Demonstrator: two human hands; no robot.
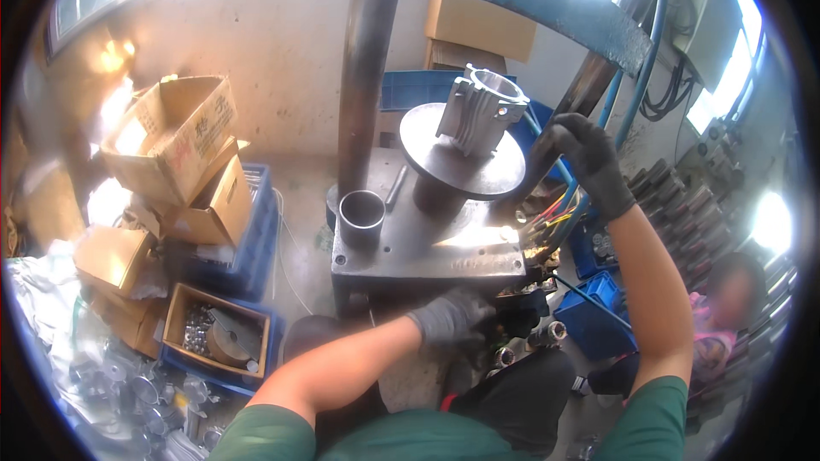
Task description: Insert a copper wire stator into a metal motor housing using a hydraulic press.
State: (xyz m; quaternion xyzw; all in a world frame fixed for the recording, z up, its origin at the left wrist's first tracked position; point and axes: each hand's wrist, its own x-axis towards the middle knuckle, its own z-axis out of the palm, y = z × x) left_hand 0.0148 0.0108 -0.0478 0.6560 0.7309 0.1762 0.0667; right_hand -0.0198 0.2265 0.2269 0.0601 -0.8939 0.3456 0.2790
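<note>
A finned silver metal housing (483, 113) with a round open bore stands on the round steel plate (418, 149) of a press. My right hand (594, 162), in a dark grey glove, is raised beside the press's right column (585, 90). Its fingers are curled, and whatever may be inside them is hidden. Low at the front edge of the steel press table (427, 266) is my left hand (450, 316), also gloved. Its fingers are blurred and partly lost against the dark background. A short steel tube (362, 212) and a small metal rod (396, 186) rest on the table.
Cardboard boxes (171, 141) are stacked on a blue crate (256, 243) at the left. Below them sits a box of small metal parts (201, 329). Blue bins (589, 316), hoses and wires crowd the right side. Another person (722, 324) is at the far right, near stacked metal parts.
</note>
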